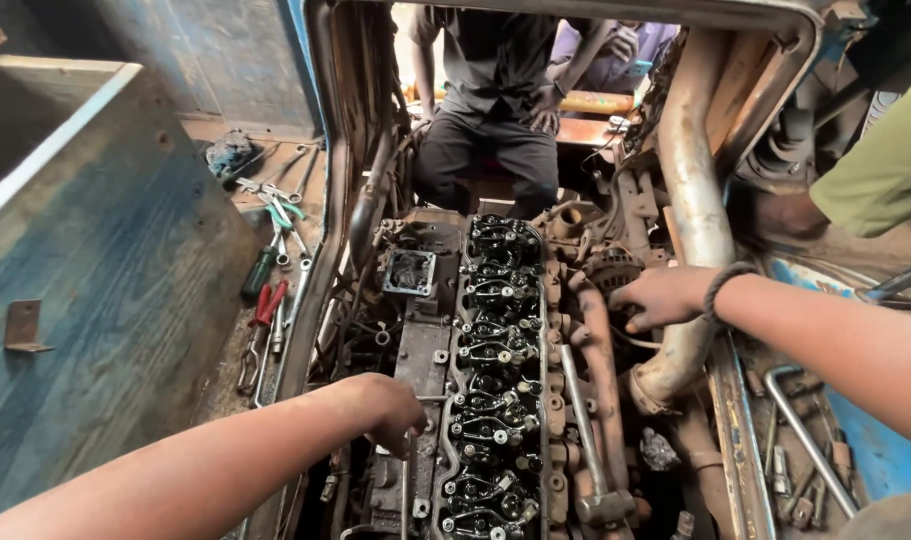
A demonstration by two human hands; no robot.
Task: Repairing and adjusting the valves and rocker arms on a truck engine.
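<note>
Head view: left hand (pixel 391 410) grip closed on one tool shaft (pixel 408 480); right hand (pixel 666 297) rests loosely open on one engine (pixel 496 380).

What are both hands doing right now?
Left hand: closed on a thin metal tool beside the engine.
Right hand: resting on the rusty pipe, holding nothing.

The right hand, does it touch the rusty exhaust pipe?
Touching. The head view shows the right hand resting on the rusty exhaust pipe, fingers against its side.

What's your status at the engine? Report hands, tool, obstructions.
Left hand gripping a thin metal tool beside the open valve gear. Right hand resting on the rusty manifold. Hammer lying alongside.
</note>
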